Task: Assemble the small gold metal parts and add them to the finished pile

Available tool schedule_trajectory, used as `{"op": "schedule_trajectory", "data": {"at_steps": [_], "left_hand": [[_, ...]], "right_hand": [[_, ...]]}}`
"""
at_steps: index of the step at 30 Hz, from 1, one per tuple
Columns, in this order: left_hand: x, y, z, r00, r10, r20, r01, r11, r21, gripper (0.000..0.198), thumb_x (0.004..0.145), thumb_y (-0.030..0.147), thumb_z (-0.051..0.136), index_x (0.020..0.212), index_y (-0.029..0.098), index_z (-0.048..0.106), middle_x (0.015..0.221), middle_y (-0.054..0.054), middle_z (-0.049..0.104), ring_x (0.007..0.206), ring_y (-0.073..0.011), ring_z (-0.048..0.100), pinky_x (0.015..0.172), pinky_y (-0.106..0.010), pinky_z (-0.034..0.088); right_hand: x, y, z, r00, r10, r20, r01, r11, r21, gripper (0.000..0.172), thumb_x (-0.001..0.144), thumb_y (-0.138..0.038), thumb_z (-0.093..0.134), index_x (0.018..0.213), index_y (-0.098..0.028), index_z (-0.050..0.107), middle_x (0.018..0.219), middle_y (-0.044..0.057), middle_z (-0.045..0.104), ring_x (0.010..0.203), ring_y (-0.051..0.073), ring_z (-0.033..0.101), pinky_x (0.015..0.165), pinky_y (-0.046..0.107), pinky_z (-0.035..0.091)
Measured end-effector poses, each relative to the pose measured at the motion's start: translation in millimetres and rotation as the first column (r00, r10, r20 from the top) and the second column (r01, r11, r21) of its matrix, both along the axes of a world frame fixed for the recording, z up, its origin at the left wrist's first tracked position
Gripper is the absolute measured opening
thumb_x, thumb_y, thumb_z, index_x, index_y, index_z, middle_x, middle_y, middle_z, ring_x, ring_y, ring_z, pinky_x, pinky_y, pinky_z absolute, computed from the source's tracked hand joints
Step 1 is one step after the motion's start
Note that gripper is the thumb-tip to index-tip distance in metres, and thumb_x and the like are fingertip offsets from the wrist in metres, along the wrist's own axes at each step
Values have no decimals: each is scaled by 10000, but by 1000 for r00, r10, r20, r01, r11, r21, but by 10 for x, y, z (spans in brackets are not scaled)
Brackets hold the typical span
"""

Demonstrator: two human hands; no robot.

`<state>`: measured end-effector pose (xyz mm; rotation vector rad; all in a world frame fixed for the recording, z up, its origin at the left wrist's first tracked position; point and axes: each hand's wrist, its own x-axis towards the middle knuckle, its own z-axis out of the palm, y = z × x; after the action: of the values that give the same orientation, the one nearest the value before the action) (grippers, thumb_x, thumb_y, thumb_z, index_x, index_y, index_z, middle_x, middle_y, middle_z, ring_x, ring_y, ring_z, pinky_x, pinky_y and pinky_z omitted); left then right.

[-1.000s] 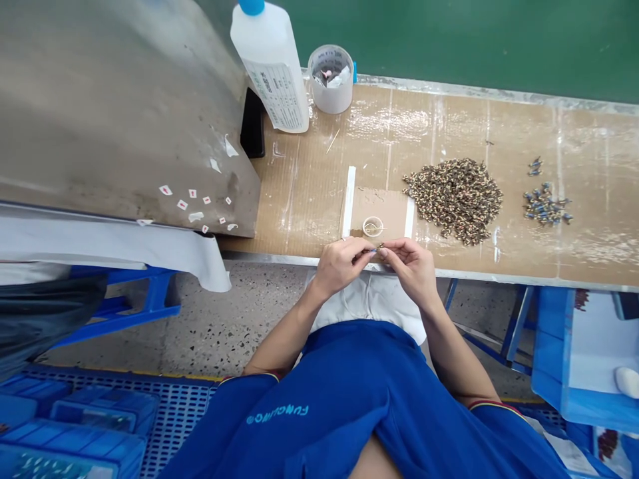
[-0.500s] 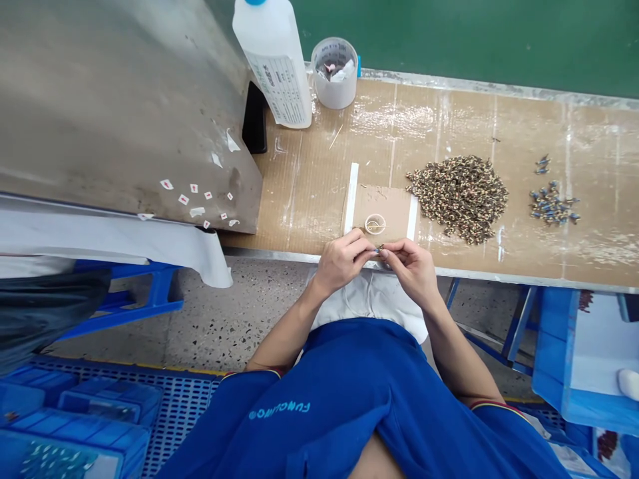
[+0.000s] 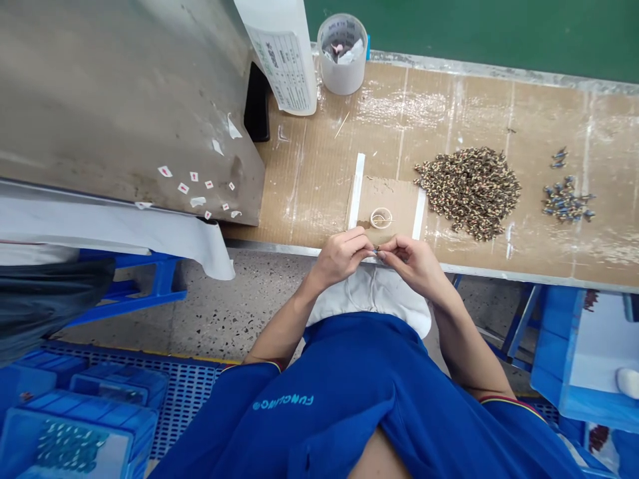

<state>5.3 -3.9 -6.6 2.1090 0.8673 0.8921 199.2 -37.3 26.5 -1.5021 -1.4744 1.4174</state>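
My left hand [image 3: 344, 254] and my right hand [image 3: 410, 261] meet at the table's front edge, fingertips nearly touching. Both are closed in a pinch on one tiny part [image 3: 376, 251] with a bluish end and a dark end, mostly covered by the fingers. Just beyond them a small round white cup [image 3: 381, 218] with a thin stick in it stands on a cardboard pad [image 3: 394, 195] edged with white strips. Right of the pad lies a big heap of small brown-and-gold parts [image 3: 472, 189]. Farther right is a smaller group of blue-ended parts [image 3: 568, 201].
A white bottle [image 3: 287, 66] and a tape roll holding scraps [image 3: 343, 63] stand at the back left, near a black phone-like object [image 3: 256, 103]. A metal panel [image 3: 150, 86] with small stickers borders the left. Blue bins [image 3: 559, 359] flank me below the table.
The view has shifted slightly, so the table items appear a little displaced. Both hands stay together at the table edge, still pinching the tiny part.
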Motion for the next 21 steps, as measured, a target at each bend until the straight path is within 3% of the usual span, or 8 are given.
{"op": "schedule_trajectory", "data": {"at_steps": [3,10,21], "left_hand": [[-2,1,12,1000,13,18,-12,998,-58,275,1013,290,525,774,176,599,748,-19,585,671,-134,556,605,-257,420],[22,-19,43,991,74,108,-66,995,-76,234,991,239,562,777,172,629,723,-15,583,649,-125,549,580,-252,418],[2,-15,32,991,47,129,-41,998,-53,202,945,149,602,743,155,600,706,4,550,631,-110,512,573,-233,390]], "right_hand": [[-16,-7,-36,994,-15,-110,10,999,-46,355,842,-551,705,809,-202,647,755,32,711,688,178,666,636,310,554],[-148,-82,-128,934,-238,-265,225,971,-78,441,771,-640,758,822,-218,641,727,12,694,659,160,675,643,308,586],[-135,-76,-145,962,-152,-227,148,988,-31,400,811,-596,740,792,-216,617,744,18,679,668,157,645,620,294,536]]}}
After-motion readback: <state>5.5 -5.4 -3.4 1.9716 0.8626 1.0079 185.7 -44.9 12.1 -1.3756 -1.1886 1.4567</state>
